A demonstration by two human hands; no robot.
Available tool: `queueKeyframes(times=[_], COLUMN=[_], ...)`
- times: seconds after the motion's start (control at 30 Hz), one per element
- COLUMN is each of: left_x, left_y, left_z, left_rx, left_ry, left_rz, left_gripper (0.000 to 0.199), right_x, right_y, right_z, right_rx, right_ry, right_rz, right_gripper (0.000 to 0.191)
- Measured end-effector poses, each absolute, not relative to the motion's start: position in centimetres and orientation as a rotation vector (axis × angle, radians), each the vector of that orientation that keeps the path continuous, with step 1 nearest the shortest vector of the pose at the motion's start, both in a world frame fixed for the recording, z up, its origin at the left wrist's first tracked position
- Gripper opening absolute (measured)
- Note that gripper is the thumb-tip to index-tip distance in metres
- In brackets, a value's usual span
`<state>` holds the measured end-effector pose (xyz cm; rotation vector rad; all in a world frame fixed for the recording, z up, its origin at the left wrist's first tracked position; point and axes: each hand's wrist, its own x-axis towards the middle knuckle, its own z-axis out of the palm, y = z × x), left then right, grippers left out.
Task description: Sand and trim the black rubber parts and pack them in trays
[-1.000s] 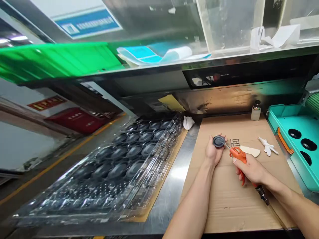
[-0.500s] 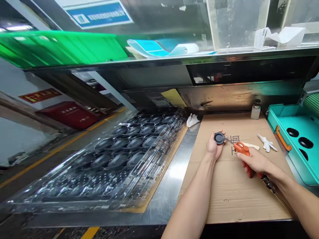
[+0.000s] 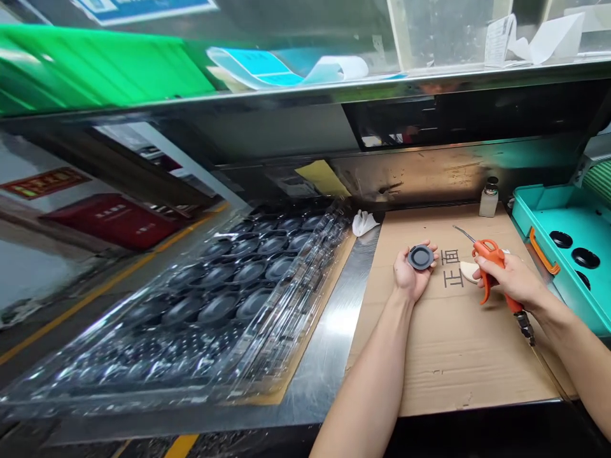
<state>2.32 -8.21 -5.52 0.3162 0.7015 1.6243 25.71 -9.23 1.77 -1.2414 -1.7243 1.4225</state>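
Note:
My left hand (image 3: pixel 411 275) holds a round dark grey part (image 3: pixel 421 257) with a raised rim, its face turned up toward me. In my right hand (image 3: pixel 518 280) is an orange air blow gun (image 3: pixel 494 257), with a thin metal nozzle pointing up and left, apart from the part. A hose runs from the gun's base down to the right. Under both hands lies a cardboard sheet (image 3: pixel 429 375) with printed characters. Partly hidden behind the gun is a pale flat piece (image 3: pixel 470 272) on the cardboard.
Left of the cardboard, a clear plastic tray (image 3: pixel 267 356) holds rows of similar dark round parts (image 3: pixel 217 308). A crumpled white cloth (image 3: pixel 365 222) lies beside it. A small bottle (image 3: pixel 489 198) stands at the back. At right, a teal bin (image 3: pixel 594 299) contains black round pieces (image 3: pixel 585 257).
My right hand has drawn the blow gun right, away from the round part, and tipped its nozzle upward. The left hand still holds the part, now facing more upward. The camera view has shifted slightly.

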Motion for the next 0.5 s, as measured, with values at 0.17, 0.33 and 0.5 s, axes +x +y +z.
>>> queueKeyframes(times=[0.17, 0.33, 0.5], left_x=[3.2, 4.4, 5.6], left_y=[-8.8, -9.4, -9.7], left_z=[-4.8, -4.7, -5.0], left_rx=[0.323, 0.409, 0.503], left_ry=[0.656, 0.668, 0.731], left_rz=[1.477, 1.359, 1.312], left_gripper=[0.040, 0.036, 0.034], right_x=[31.0, 38.6, 45.9], right_y=[-17.0, -27.3, -32.0], right_z=[3.7, 1.0, -3.6], right_rx=[-1.262, -1.512, -1.850], right_ry=[-1.766, -1.450, -0.927], right_rz=[1.244, 0.795, 0.290], right_gripper=[0.040, 0.038, 0.046])
